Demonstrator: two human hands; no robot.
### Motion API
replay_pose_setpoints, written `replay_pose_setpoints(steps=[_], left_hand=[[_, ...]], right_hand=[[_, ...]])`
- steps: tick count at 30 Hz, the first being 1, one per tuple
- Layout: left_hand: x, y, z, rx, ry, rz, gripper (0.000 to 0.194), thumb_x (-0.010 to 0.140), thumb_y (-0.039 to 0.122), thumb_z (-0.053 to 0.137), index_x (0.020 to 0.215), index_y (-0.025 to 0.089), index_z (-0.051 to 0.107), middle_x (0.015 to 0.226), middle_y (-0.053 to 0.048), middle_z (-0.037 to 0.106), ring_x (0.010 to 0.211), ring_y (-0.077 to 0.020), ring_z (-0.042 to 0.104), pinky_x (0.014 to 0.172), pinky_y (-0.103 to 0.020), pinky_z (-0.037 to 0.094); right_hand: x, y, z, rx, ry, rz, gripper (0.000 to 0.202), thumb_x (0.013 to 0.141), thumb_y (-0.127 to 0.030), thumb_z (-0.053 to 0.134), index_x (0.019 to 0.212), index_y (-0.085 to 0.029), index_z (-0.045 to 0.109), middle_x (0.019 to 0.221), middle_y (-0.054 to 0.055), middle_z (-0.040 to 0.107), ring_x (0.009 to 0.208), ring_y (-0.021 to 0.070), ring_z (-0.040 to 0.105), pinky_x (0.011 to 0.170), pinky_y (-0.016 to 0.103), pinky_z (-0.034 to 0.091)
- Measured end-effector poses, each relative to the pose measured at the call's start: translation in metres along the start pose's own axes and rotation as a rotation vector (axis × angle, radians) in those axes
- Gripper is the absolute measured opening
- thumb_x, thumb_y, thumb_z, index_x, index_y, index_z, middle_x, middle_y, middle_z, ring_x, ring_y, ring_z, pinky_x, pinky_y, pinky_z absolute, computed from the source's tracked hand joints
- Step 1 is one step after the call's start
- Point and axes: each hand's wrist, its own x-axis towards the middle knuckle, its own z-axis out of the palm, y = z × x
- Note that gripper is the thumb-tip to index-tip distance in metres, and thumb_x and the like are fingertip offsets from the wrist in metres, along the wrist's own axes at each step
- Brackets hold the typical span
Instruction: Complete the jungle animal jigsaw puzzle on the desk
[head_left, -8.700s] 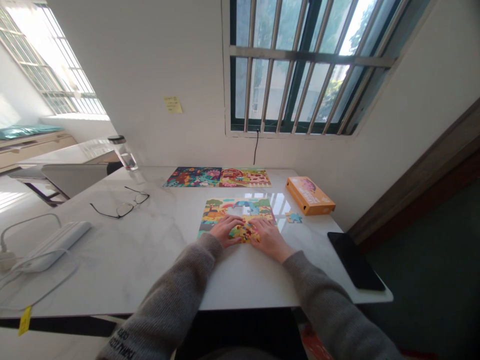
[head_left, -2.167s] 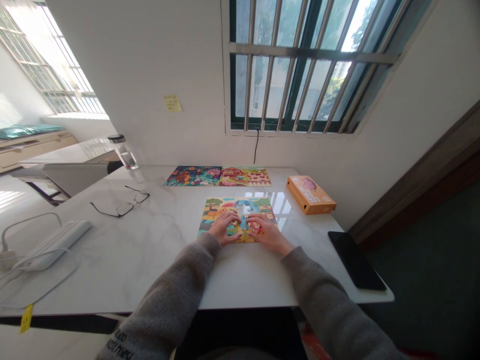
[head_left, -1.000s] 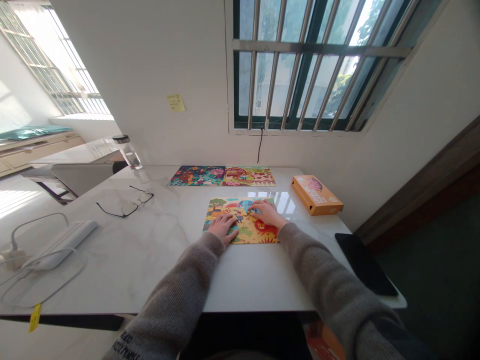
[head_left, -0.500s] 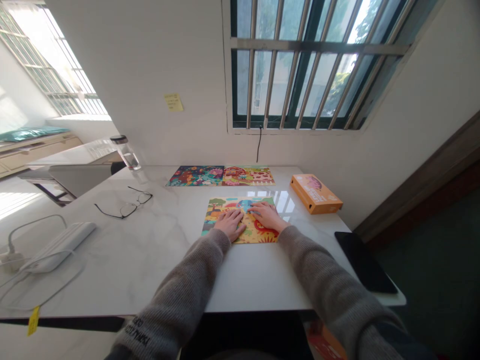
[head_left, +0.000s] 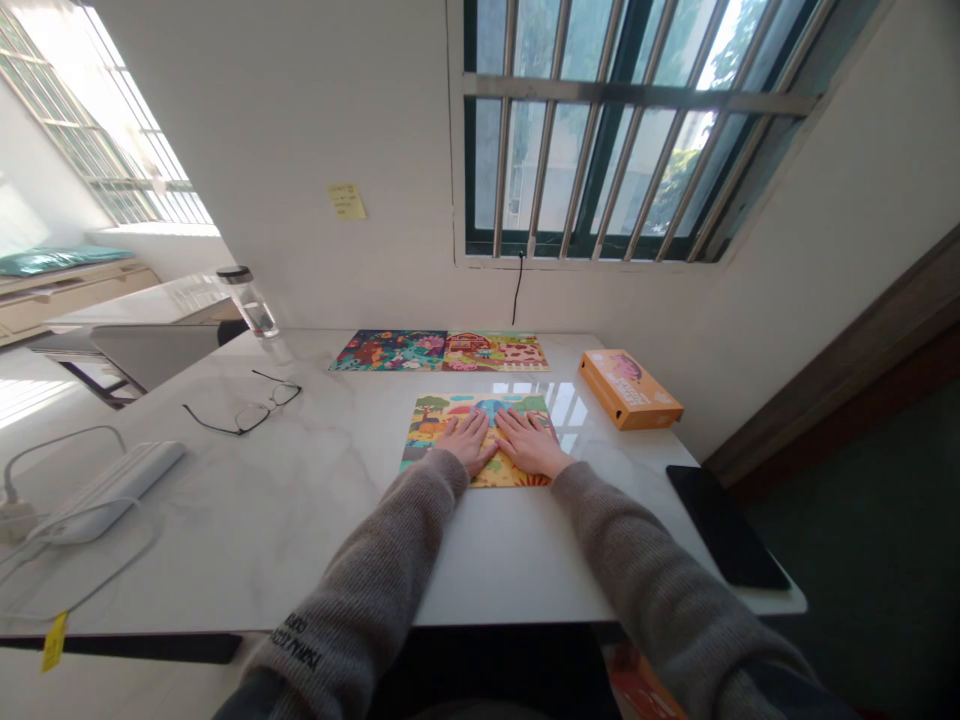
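Both your hands lie flat, palms down, side by side on the jigsaw puzzle near the middle of the tabletop, closer to its right edge than its left.

- Left hand: fingers spread and extended, palm on the picture's centre. The grip is fully open and holds nothing.
- Right hand: same posture, thumb just beside the left hand's thumb. The grip is fully open and holds nothing.
- No loose piece shows on the tabletop around the puzzle. The part of the picture under your palms is hidden, so a gap there cannot be ruled out.

Judgement: the step in hand looks like pressing the assembled pieces down flush. The picture reads as complete wherever it is visible. If so, any lifting of the palms should go straight up, not sideways, so no piece drags out of its seat. Even pressure toward the puzzle's corners would show any tab standing proud.

Containers:
- Orange box, at the far right of the tabletop, well apart from the puzzle. It lies flat with the lid shut, and its contents are not visible.
- Clear bottle, dark cap on, at the far left corner. I cannot tell whether it holds liquid.

Also noted: two finished puzzles edge to edge along the far edge, glasses to the left, and a black phone at the near right corner.
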Motion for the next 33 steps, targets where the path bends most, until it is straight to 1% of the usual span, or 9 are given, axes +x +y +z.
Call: replay_pose_setpoints(steps=[5,8,11,13,16,18,22,27,33], left_hand=[[-0.007,-0.003,-0.004,-0.033,0.013,0.07,0.061,0.101,0.052,0.033,0.157,0.027,0.033,0.166,-0.006,0.026,0.154,-0.0244,0.023,0.124,-0.054,0.014],[-0.015,-0.003,-0.007,-0.043,-0.031,0.108,0.062,0.1,0.053,0.036,0.157,0.029,0.032,0.166,-0.005,0.026,0.154,-0.0254,0.022,0.125,-0.055,0.012],[-0.023,0.002,-0.011,-0.041,-0.069,0.1,0.071,0.097,0.06,0.039,0.158,0.026,0.029,0.166,-0.006,0.025,0.154,-0.0265,0.02,0.125,-0.054,0.011],[-0.028,0.006,-0.014,-0.041,-0.072,0.109,0.078,0.093,0.065,0.044,0.158,0.024,0.03,0.166,-0.008,0.026,0.154,-0.0278,0.02,0.125,-0.053,0.011],[-0.033,0.011,-0.016,-0.054,-0.067,0.156,0.09,0.085,0.072,0.053,0.157,0.022,0.033,0.166,-0.012,0.027,0.153,-0.0307,0.021,0.125,-0.054,0.012],[-0.034,0.014,-0.016,-0.068,-0.067,0.194,0.093,0.082,0.072,0.057,0.156,0.022,0.034,0.165,-0.012,0.028,0.153,-0.0316,0.022,0.125,-0.054,0.012],[-0.035,0.015,-0.015,-0.099,-0.057,0.221,0.083,0.086,0.064,0.057,0.156,0.024,0.035,0.164,-0.01,0.03,0.152,-0.0302,0.026,0.125,-0.053,0.013],[-0.035,0.015,-0.015,-0.112,-0.043,0.207,0.081,0.087,0.06,0.057,0.156,0.024,0.036,0.164,-0.009,0.031,0.151,-0.0296,0.027,0.126,-0.052,0.013],[-0.034,0.015,-0.015,-0.121,-0.062,0.208,0.08,0.086,0.061,0.058,0.155,0.026,0.037,0.164,-0.009,0.031,0.152,-0.0298,0.026,0.125,-0.052,0.014]], right_hand=[[-0.015,0.002,-0.004,0.022,0.032,0.051,0.058,0.103,-0.047,0.03,0.157,-0.026,0.035,0.164,0.006,0.03,0.152,0.026,0.024,0.123,0.054,0.013],[-0.027,0.008,-0.003,0.028,0.053,0.109,0.056,0.103,-0.05,0.033,0.154,-0.031,0.039,0.164,0.005,0.032,0.152,0.028,0.024,0.122,0.057,0.014],[-0.034,0.02,-0.005,0.046,0.069,0.162,0.053,0.102,-0.049,0.035,0.152,-0.032,0.041,0.162,0.006,0.035,0.15,0.0279,0.025,0.12,0.057,0.02],[-0.031,0.029,-0.009,0.058,0.069,0.166,0.051,0.101,-0.045,0.039,0.15,-0.029,0.045,0.158,0.008,0.041,0.146,0.0278,0.032,0.117,0.053,0.027],[-0.013,0.04,-0.018,0.047,0.046,0.171,0.046,0.099,-0.038,0.044,0.143,-0.024,0.053,0.148,0.012,0.051,0.134,0.03,0.045,0.11,0.049,0.038],[0.005,0.043,-0.022,0.022,0.021,0.158,0.043,0.099,-0.029,0.041,0.139,-0.02,0.057,0.142,0.014,0.055,0.129,0.0314,0.048,0.106,0.048,0.041],[0.043,0.041,-0.023,0.023,-0.001,0.085,0.047,0.095,-0.013,0.038,0.136,-0.021,0.06,0.143,0.011,0.055,0.128,0.029,0.049,0.106,0.044,0.041],[0.072,0.037,-0.024,0.039,-0.028,0.049,0.051,0.091,-0.009,0.039,0.134,-0.025,0.061,0.144,0.01,0.055,0.126,0.0317,0.05,0.102,0.048,0.045],[0.084,0.038,-0.031,0.071,-0.082,0.033,0.057,0.09,-0.007,0.039,0.139,-0.03,0.057,0.148,0.006,0.053,0.131,0.0307,0.049,0.105,0.052,0.042]])
